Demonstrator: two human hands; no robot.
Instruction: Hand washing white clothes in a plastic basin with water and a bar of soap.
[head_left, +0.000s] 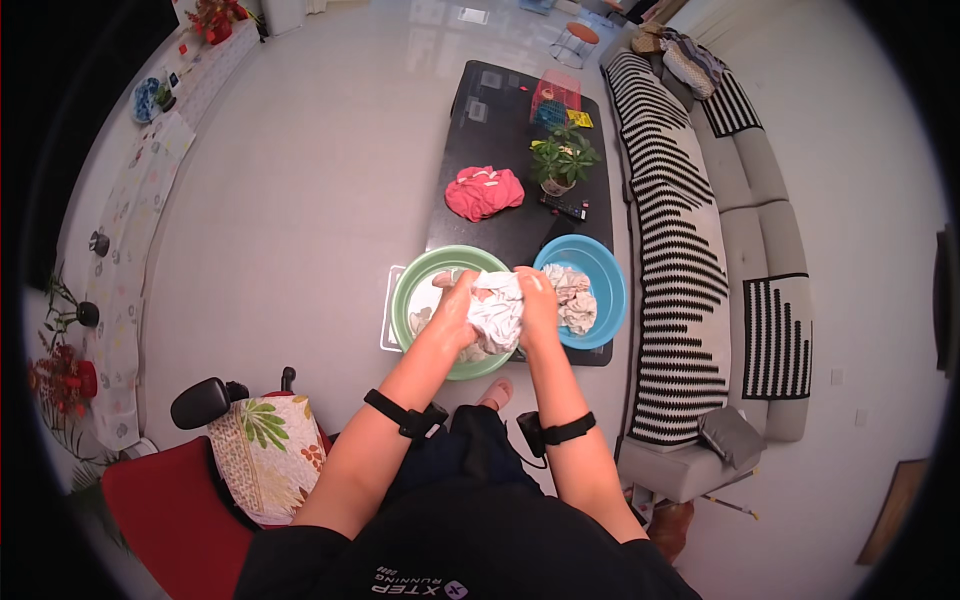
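A wet-looking white cloth (498, 315) is bunched between my two hands, above the right part of a green plastic basin (400, 300). My left hand (454, 309) grips its left side and my right hand (538, 307) its right side. Whitish cloth and liquid show inside the green basin, partly hidden by my hands and the held cloth. To the right, a blue plastic basin (616, 300) holds crumpled pale cloths (577, 309). My right hand is close to that basin's left rim.
Both basins stand at the near end of a black coffee table (457, 150). Farther along lie a pink garment (484, 193), a potted plant (564, 157), a remote control (564, 208) and a pink wire cage (556, 94). A sofa (739, 232) flanks the right; a red chair (180, 495) is lower left.
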